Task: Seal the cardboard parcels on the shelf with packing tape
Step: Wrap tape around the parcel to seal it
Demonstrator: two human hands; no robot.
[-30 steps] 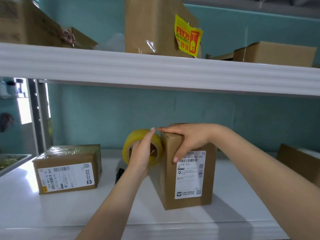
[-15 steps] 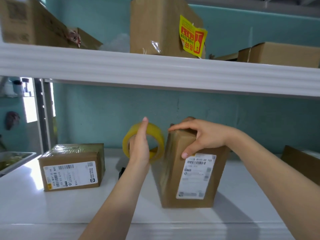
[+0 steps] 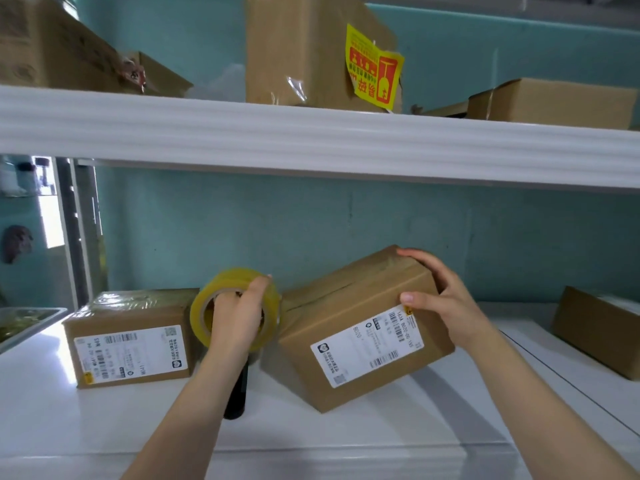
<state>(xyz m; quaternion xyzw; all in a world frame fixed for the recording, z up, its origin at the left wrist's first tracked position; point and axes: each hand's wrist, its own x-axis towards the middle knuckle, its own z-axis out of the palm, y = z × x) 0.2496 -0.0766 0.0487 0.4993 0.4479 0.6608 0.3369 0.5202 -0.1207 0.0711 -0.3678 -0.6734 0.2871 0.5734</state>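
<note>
On the lower shelf [image 3: 86, 427] I see a tilted parcel [image 3: 363, 334] in the middle, resting on one lower edge, with the tape roll [image 3: 235, 306] just beside its left end. A second parcel [image 3: 128, 341] lies flat further left and a side box [image 3: 599, 334] stands well apart at the right. Above them, stored boxes [image 3: 298, 53] sit on the upper shelf [image 3: 311, 143].

View: single, head-worn, wide-angle
Position: close in front of the shelving, eye height between its two boards
Facing: forward and slightly down onto the lower shelf [image 3: 346, 441], teal wall [image 3: 242, 230] behind
Framing: upper shelf [image 3: 311, 140] crosses the frame's upper third
</note>
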